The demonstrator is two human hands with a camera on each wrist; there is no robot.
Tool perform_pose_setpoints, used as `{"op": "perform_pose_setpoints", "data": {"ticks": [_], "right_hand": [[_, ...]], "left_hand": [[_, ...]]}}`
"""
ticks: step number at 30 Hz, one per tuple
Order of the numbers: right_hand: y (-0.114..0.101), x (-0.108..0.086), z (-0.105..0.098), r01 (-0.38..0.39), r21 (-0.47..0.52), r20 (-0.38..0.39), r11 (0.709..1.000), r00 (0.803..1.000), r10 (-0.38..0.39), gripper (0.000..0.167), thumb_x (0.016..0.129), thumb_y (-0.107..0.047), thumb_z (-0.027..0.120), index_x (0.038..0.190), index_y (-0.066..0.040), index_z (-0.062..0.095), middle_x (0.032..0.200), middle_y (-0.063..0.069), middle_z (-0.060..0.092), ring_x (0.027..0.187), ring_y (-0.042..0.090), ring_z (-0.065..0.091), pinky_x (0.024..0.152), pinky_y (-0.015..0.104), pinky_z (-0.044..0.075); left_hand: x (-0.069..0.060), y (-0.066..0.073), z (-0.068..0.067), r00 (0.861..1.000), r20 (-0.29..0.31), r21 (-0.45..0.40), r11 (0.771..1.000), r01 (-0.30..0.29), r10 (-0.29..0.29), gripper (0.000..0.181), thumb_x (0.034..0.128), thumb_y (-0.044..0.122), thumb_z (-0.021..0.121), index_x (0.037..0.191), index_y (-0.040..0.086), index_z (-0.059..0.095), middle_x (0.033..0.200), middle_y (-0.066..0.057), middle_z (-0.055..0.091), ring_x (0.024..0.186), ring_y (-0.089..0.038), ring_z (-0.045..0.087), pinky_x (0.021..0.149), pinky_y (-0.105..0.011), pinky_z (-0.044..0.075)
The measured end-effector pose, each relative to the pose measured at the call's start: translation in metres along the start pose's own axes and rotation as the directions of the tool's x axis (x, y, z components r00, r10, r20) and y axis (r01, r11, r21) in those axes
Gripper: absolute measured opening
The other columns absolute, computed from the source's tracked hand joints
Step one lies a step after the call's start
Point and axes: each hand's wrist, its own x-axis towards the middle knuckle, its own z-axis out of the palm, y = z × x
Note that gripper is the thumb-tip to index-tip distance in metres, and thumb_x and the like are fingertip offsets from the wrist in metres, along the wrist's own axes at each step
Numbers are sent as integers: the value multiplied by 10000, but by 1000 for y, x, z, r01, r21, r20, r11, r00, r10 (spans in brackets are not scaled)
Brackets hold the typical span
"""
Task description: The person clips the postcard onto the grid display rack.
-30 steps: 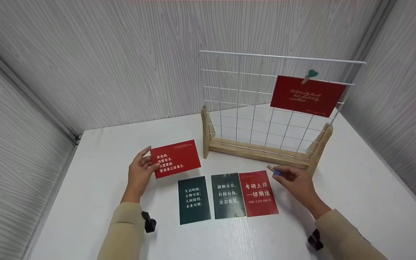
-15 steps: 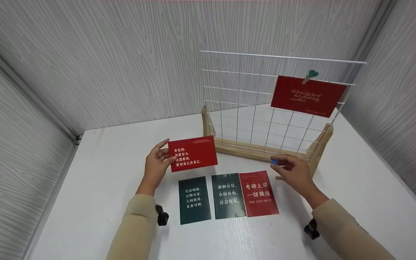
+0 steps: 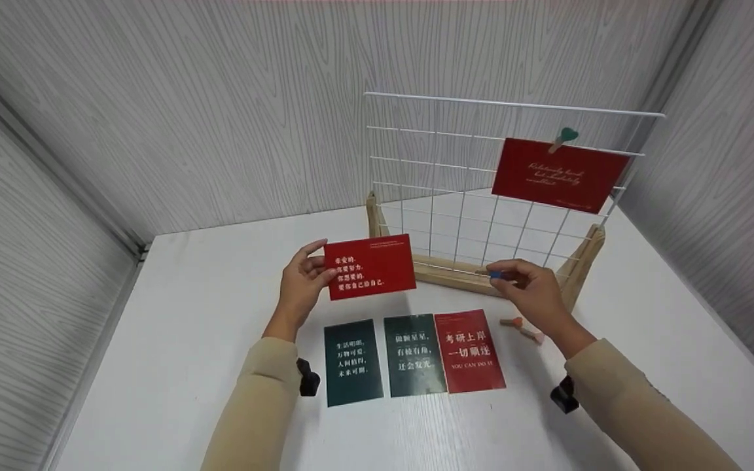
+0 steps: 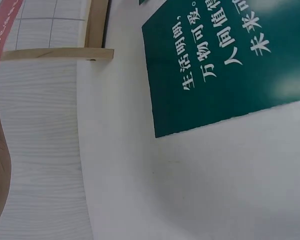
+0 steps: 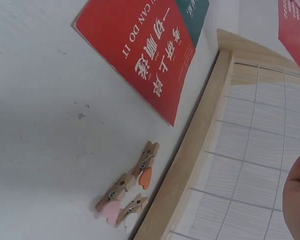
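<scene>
Just one card (image 3: 560,178) is up, near the right edge of the rack (image 3: 455,278); three cards (image 3: 415,356) lie unclipped, the left hand (image 3: 301,285) grips another red card (image 3: 370,267), the right hand (image 3: 535,289) a blue clip (image 3: 495,275).

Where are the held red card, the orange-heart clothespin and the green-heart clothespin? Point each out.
Held red card (image 3: 372,267): head view, middle of its printed face.
Orange-heart clothespin (image 5: 146,160): right wrist view, wooden body.
Green-heart clothespin (image 3: 568,135): head view, the heart.
</scene>
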Motion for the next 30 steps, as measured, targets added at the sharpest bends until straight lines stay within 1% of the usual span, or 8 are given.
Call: {"op": "perform_pose_setpoints", "data": {"ticks": [3,9,12,14,19,23,27,30], "right_hand": [[-6,5,-1,15,-3,16,1000,1000,-14,206,874,73,625,1078,83,656,1069,198,653,940,253,617,766,189,503],[-17,17,-3,79,-1,38,997,996,-79,187,868,91,622,1048,78,668,1044,189,665,947,333,629,734,200,513],[-24,23,-3,98,-1,48,995,994,-97,177,878,87,611,1046,80,667,1040,191,666,947,301,634,738,200,513],[-28,27,-3,101,6,57,995,993,-101,177,887,82,600,1053,82,663,1043,192,665,951,237,639,754,204,511],[-38,34,-4,118,-4,64,993,991,-117,179,904,66,586,1067,79,658,1048,185,666,912,82,627,717,213,498],[-44,39,-4,155,-16,57,988,987,-153,180,906,78,573,1062,73,662,1030,192,662,882,69,624,734,258,525],[-50,44,-4,181,-13,53,983,982,-181,189,907,90,563,1066,75,665,1020,206,641,871,70,618,761,252,528],[-55,47,-4,187,-21,49,982,981,-186,208,912,87,558,1091,72,662,1025,210,626,896,162,634,762,229,521]], "left_hand": [[2,4,5,1000,8,1,1000,-11,11,560,872,-18,655,1379,149,483,1105,-120,616,1008,-232,623,847,-324,522],[8,13,13,997,31,-12,998,-64,65,543,866,-42,653,1355,125,487,1081,-139,624,994,-244,630,835,-342,529],[10,17,17,996,39,-15,997,-80,81,535,867,-44,650,1350,125,492,1077,-135,627,993,-238,629,837,-339,528],[11,21,19,995,45,-19,996,-91,91,529,868,-45,649,1347,119,494,1073,-137,627,990,-238,629,839,-341,527],[15,29,25,990,61,-18,992,-123,124,520,868,-46,649,1342,106,499,1060,-134,631,980,-234,632,831,-341,531],[19,36,30,986,67,-21,988,-151,152,515,872,-52,641,1343,95,497,1062,-132,635,983,-233,633,833,-343,530],[23,43,34,980,80,-32,983,-180,182,521,872,-61,634,1355,58,477,1063,-142,634,994,-235,629,831,-349,531],[26,47,37,974,88,-34,978,-206,208,525,872,-61,634,1360,29,464,1054,-143,634,994,-230,628,825,-346,532]]}}
